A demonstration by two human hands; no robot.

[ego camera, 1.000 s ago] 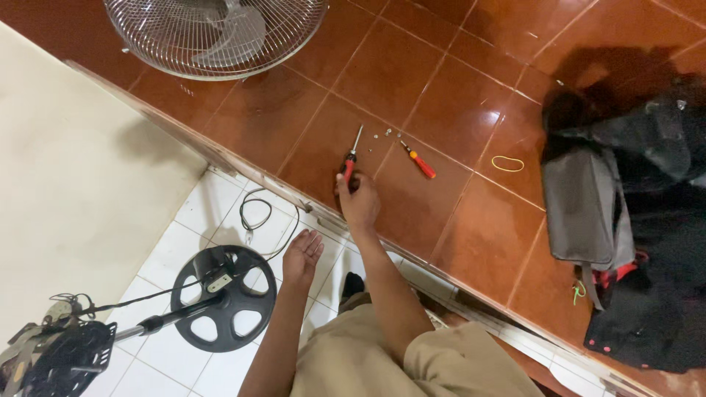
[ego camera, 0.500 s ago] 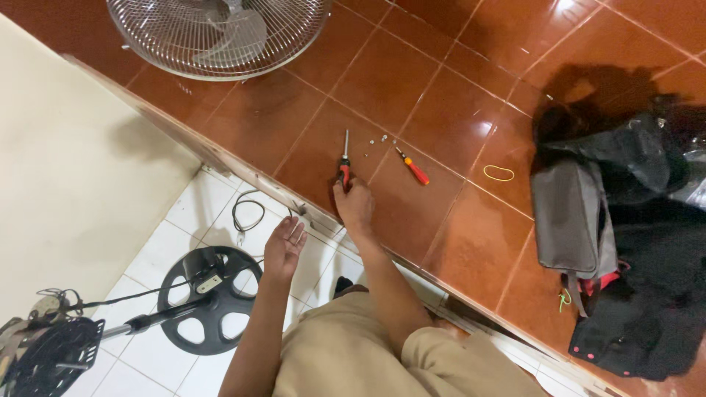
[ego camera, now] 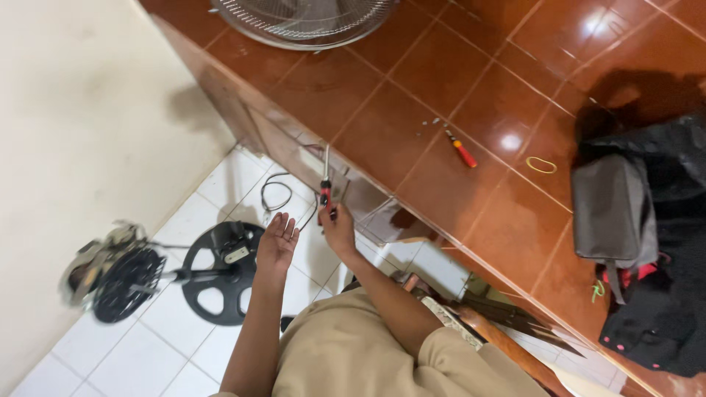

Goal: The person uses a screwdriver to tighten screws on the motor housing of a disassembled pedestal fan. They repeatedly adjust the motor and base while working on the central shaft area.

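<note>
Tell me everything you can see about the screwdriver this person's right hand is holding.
The screwdriver has a slim silver metal shaft and a red and black handle. It stands almost upright, tip upward, in front of the edge of the brown tiled step. The right hand grips the handle's lower end, hiding part of it. The left hand is open, palm up, beside it and apart.

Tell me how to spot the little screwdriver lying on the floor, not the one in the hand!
Look at the shiny red-brown tiled floor, the raised part above the white tiles. Between the round fan grille at the top and the grey bag on the right lies the small screwdriver. It has an orange-red handle and lies alone beside tiny screws, while the other screwdriver is in the right hand.
</note>
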